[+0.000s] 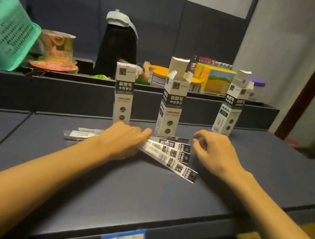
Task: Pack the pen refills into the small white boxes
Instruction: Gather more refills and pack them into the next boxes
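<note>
White sleeves with black print, the pen refill packs point(169, 156), lay fanned on the dark blue-grey counter point(140, 199) right between our two hands, and that fan was what mattered. Their long axes ran left to right, dipping toward us at the right-hand ends. Our left hand point(124, 140) rested palm-down on the middle of the fan with fingers stretched flat across it, pressing and curled round nothing. Our right hand point(213, 151) hovered just beside the packs' black ends, fingers loosely hooked and holding nothing, so we judged it the nearer one for lifting a pack by its end.

Behind the fan three small white boxes stood upright in a row. The left box point(123, 93) had its top shut. The middle box point(173, 99), flaps up and mouth open, stood just beyond the packs. The right box point(232, 104) was open too, further off to the right. A pack would have to swing from lying flat to standing on end before it could drop in.

Much was hidden here. Our left hand covered the packs' midsections, so the count escaped us; perhaps four or five. Pale ends point(82, 134) poked out left of the wrist, blurred. Whether any box already held refills, we could not tell.
</note>
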Motion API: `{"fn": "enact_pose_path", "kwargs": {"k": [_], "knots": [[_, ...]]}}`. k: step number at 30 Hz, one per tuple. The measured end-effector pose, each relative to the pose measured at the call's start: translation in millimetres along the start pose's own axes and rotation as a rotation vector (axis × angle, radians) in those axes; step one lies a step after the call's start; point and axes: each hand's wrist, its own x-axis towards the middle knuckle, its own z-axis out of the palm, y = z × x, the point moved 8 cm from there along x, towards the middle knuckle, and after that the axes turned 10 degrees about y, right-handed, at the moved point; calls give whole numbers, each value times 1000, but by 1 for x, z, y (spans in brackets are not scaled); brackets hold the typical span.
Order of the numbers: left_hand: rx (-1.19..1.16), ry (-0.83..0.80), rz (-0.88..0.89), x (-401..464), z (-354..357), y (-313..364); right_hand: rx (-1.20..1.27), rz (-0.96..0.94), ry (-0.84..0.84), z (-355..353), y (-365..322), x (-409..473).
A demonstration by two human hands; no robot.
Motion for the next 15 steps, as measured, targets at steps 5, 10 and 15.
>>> {"fn": "enact_pose_path", "kwargs": {"k": [5,10,15], "knots": [[-20,-76,-104,12,-10,31,93,-101,-24,2,35,26],[-35,-77,-201,14,-15,50,184,-171,-31,10,44,37],[-87,-191,-299,11,-5,50,205,-218,-75,20,44,43]]}}
